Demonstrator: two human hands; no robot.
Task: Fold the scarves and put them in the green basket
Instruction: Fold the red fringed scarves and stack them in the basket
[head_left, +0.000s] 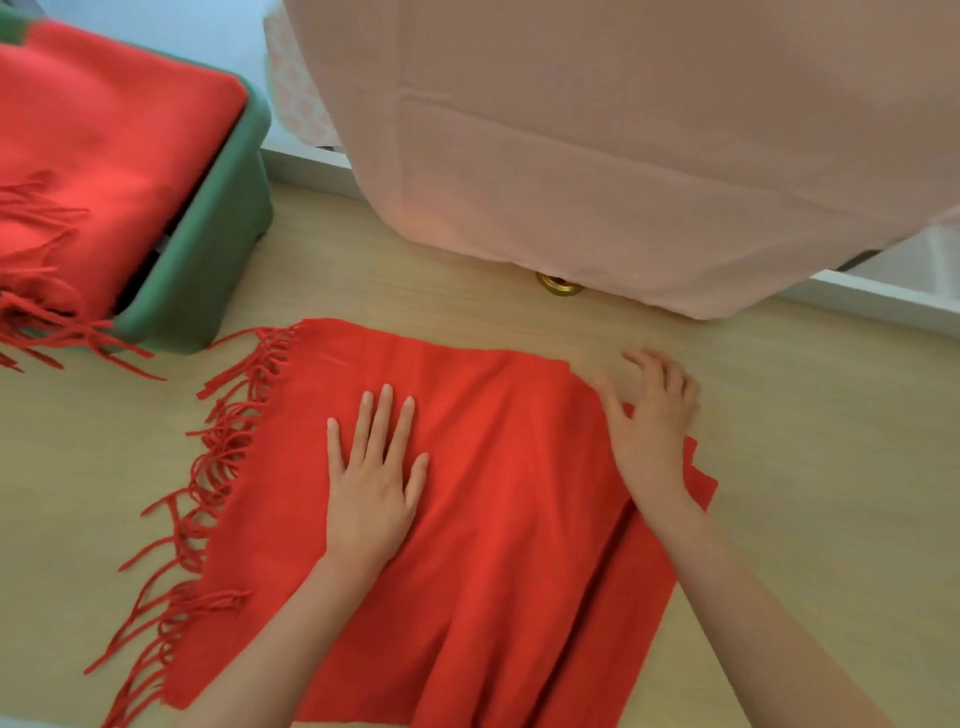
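Note:
A red scarf (493, 519) lies folded flat on the wooden table, its fringe trailing off the left edge. My left hand (371, 478) presses flat on its middle, fingers spread, holding nothing. My right hand (652, 415) rests on the scarf's far right corner with curled fingers, partly on the table; no fabric is pinched. The green basket (208, 249) stands at the far left. A folded red scarf (93, 156) lies in it, its fringe hanging over the near rim.
A large pale pink cloth (623, 156) hangs over the table's far side, with a small brass object (558, 285) showing under its hem. The light wooden tabletop (805, 467) stretches to the right of the scarf.

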